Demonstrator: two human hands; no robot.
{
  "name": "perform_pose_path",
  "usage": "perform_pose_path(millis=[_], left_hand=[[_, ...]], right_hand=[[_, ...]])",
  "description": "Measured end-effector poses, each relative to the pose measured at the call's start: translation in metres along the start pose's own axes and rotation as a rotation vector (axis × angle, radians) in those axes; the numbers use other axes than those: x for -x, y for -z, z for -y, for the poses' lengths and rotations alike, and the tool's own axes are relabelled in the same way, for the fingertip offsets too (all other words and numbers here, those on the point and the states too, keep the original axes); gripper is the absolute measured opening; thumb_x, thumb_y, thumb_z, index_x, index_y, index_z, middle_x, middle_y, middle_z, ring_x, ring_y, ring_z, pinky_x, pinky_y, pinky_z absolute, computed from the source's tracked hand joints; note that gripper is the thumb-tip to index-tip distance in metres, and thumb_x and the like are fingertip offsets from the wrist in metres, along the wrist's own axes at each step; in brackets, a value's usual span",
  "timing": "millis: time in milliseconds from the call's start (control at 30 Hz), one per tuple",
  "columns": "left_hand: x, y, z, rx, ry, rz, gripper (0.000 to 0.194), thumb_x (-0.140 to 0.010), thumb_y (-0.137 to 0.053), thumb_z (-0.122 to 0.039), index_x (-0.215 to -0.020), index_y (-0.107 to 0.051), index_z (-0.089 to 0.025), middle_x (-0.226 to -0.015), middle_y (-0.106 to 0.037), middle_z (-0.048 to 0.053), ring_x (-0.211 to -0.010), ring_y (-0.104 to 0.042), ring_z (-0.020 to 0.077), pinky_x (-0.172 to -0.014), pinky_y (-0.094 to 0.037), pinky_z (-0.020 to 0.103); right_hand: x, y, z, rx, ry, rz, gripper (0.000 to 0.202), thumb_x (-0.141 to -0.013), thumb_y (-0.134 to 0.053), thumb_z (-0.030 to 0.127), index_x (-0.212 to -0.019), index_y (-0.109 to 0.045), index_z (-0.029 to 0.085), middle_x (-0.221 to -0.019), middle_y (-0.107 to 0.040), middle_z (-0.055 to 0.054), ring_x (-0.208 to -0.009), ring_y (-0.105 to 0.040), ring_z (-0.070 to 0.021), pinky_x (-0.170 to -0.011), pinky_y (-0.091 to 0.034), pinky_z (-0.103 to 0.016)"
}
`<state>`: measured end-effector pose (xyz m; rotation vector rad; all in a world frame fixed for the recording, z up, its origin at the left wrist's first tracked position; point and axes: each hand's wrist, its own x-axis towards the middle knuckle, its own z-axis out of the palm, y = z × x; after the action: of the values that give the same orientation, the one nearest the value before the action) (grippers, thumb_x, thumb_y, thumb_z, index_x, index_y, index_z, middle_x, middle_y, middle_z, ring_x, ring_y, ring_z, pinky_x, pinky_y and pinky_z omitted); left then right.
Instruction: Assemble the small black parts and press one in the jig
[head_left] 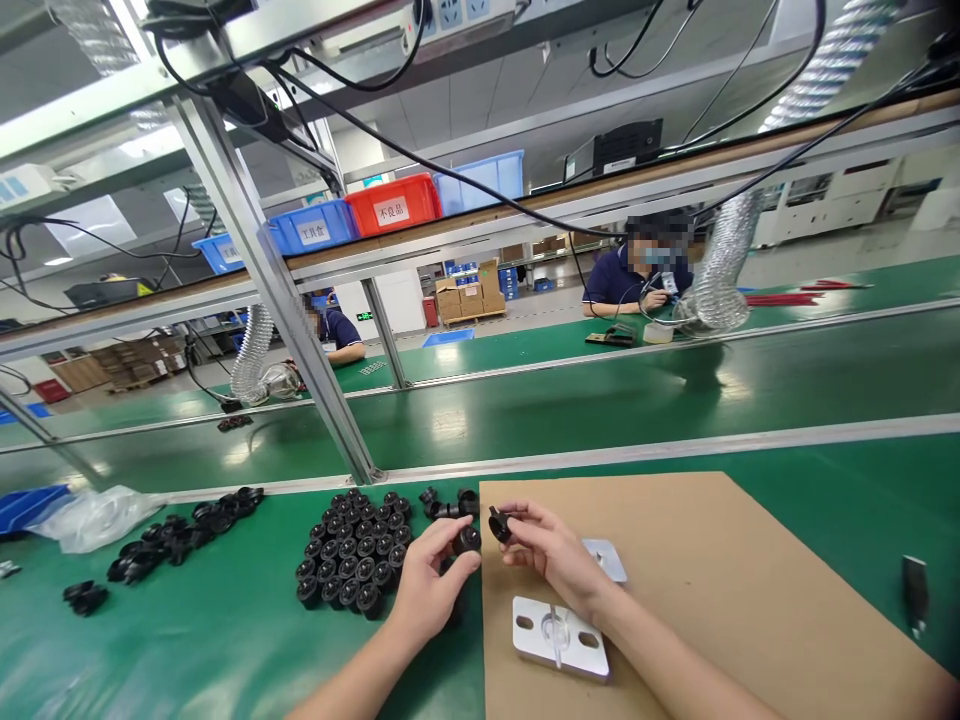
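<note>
left hand [429, 588] first: i have its thumb and fingers curled part-way in around a black cylinder [468, 540], with no room to spare between them. right hand [551, 555] is narrowed to a pinch, thumb and fingertips closed on a small black cap [499, 524] with its hollow side in view. both pieces look like hard plastic to me, so i'd expect them to be light and stiff, not easily squashed, perhaps a bit slick on the smooth sides. i judge the cylinder is best gripped round its side wall, leaving the end face free, and the cap by its rim, gently, since its thin edge could chip.

taking the cardboard [675, 560] as my landmark, the cylinder is just outside its left edge and the cap just inside that same edge, close together but apart. a metal block [560, 640] rests on the cardboard, below my right hand in view. off to the left of the cardboard, on the green tabletop [225, 650], a packed group of black cylinders [349, 550] stands beyond my left hand.
</note>
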<state>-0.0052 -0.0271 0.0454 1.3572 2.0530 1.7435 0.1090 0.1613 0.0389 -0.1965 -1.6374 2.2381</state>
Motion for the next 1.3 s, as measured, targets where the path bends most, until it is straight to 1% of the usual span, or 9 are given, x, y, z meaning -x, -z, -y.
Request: perform_pose_path(millis=[133, 267, 333, 433, 567, 700, 900, 1067, 1300], left_hand=[[0.003, -0.001, 0.002, -0.007, -0.032, -0.013, 0.038, -0.095, -0.074, -0.040, -0.129, -0.074, -0.025, -0.125, -0.073, 0.011, -0.116, -0.069, 0.0280, -0.095, -0.060, 0.037], [0.004, -0.001, 0.005, -0.031, -0.047, -0.019, 0.040, -0.094, -0.076, -0.040, -0.131, -0.074, -0.025, -0.128, -0.073, 0.011, -0.118, -0.069, 0.0286, -0.101, -0.059, 0.040], [0.004, -0.001, 0.006, -0.037, -0.047, -0.021, 0.039, -0.093, -0.077, -0.038, -0.130, -0.075, -0.026, -0.128, -0.074, 0.010, -0.118, -0.069, 0.0283, -0.102, -0.059, 0.040], [0.005, -0.002, 0.007, -0.040, -0.038, -0.023, 0.038, -0.091, -0.078, -0.036, -0.128, -0.075, -0.027, -0.125, -0.075, 0.009, -0.114, -0.071, 0.0272, -0.097, -0.059, 0.038], [0.006, -0.003, 0.008, -0.032, 0.021, -0.047, 0.040, -0.088, -0.079, -0.036, -0.126, -0.075, -0.023, -0.123, -0.076, 0.010, -0.107, -0.072, 0.0268, -0.091, -0.060, 0.036], [0.006, -0.004, 0.007, -0.008, 0.059, -0.043, 0.036, -0.087, -0.079, -0.035, -0.120, -0.076, -0.022, -0.119, -0.077, 0.009, -0.105, -0.073, 0.0265, -0.093, -0.060, 0.036], [0.004, -0.002, 0.003, -0.025, -0.012, -0.021, 0.033, -0.089, -0.079, -0.033, -0.121, -0.077, -0.025, -0.122, -0.077, 0.008, -0.111, -0.072, 0.0265, -0.096, -0.059, 0.037], [0.003, -0.001, 0.006, -0.050, -0.057, -0.040, 0.033, -0.088, -0.081, -0.031, -0.121, -0.078, -0.026, -0.121, -0.078, 0.008, -0.108, -0.074, 0.0262, -0.091, -0.061, 0.036], [0.004, 0.000, 0.009, -0.012, -0.063, -0.042, 0.034, -0.088, -0.082, -0.030, -0.121, -0.078, -0.027, -0.122, -0.078, 0.008, -0.113, -0.073, 0.0270, -0.096, -0.061, 0.037]], right_hand=[[0.006, -0.006, -0.004, 0.070, 0.108, 0.067, 0.050, -0.091, -0.077, 0.056, -0.128, -0.066, 0.023, -0.118, -0.066, -0.009, -0.100, -0.066, -0.0232, -0.084, -0.065, -0.039], [0.012, -0.012, -0.003, 0.204, 0.215, 0.097, 0.041, -0.099, -0.068, 0.052, -0.129, -0.065, 0.023, -0.127, -0.065, -0.010, -0.104, -0.066, -0.0235, -0.086, -0.064, -0.038], [0.014, -0.014, -0.001, 0.250, 0.232, 0.113, 0.037, -0.102, -0.065, 0.049, -0.129, -0.065, 0.024, -0.128, -0.064, -0.010, -0.105, -0.066, -0.0239, -0.085, -0.065, -0.037], [0.016, -0.016, 0.000, 0.293, 0.242, 0.119, 0.034, -0.103, -0.063, 0.047, -0.128, -0.066, 0.024, -0.128, -0.064, -0.009, -0.108, -0.066, -0.0249, -0.083, -0.065, -0.036], [0.018, -0.016, 0.001, 0.379, 0.272, 0.111, 0.028, -0.104, -0.061, 0.042, -0.125, -0.067, 0.025, -0.122, -0.064, -0.008, -0.107, -0.066, -0.0237, -0.080, -0.064, -0.032], [0.020, -0.017, 0.004, 0.465, 0.311, 0.119, 0.024, -0.105, -0.058, 0.037, -0.125, -0.067, 0.028, -0.120, -0.063, -0.007, -0.110, -0.064, -0.0227, -0.079, -0.062, -0.029], [0.023, -0.019, 0.009, 0.556, 0.387, 0.131, 0.023, -0.106, -0.056, 0.034, -0.125, -0.068, 0.029, -0.121, -0.062, -0.007, -0.110, -0.064, -0.0215, -0.082, -0.061, -0.028], [0.021, -0.016, 0.006, 0.597, 0.418, 0.153, 0.027, -0.106, -0.053, 0.032, -0.129, -0.067, 0.029, -0.127, -0.061, -0.009, -0.108, -0.066, -0.0218, -0.084, -0.063, -0.031], [0.019, -0.011, 0.005, 0.678, 0.540, 0.208, 0.030, -0.105, -0.051, 0.023, -0.129, -0.066, 0.031, -0.131, -0.061, -0.008, -0.120, -0.061, -0.0231, -0.091, -0.061, -0.032]])
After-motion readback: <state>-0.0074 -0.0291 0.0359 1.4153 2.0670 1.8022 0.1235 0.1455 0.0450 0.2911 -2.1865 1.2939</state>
